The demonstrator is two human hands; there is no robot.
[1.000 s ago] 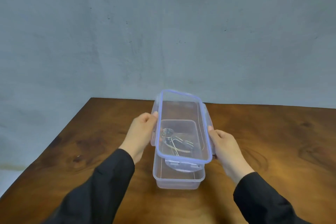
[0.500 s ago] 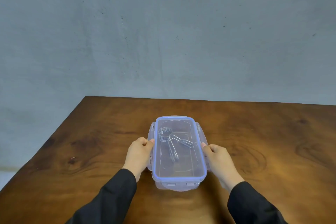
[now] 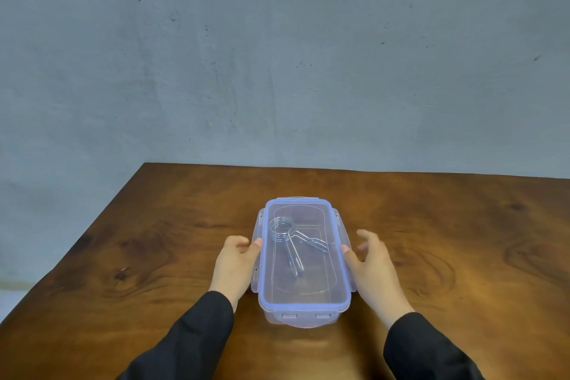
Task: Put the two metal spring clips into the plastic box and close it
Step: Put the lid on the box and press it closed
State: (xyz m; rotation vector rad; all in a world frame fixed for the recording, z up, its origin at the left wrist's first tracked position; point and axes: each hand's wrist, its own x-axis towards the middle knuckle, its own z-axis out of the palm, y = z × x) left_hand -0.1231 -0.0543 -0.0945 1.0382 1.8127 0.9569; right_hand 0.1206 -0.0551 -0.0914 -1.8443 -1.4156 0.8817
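Note:
A clear plastic box stands on the wooden table, with its blue-rimmed lid lying flat on top. Through the lid I see the metal spring clips, stacked coils at the back left with wire arms running toward me and to the right. My left hand rests against the box's left side, thumb on the lid's rim and side latch. My right hand is at the right side, thumb touching the rim, fingers spread and blurred just off the right latch. The side latch flaps stick outward.
The brown wooden table reaches to a far edge below a grey wall. Its left edge runs diagonally toward me. Black sleeves cover both forearms.
The lid went from tilted above the box to flat on it. Since half a second ago my right fingers have lifted and spread away from the side; my left hand stays put.

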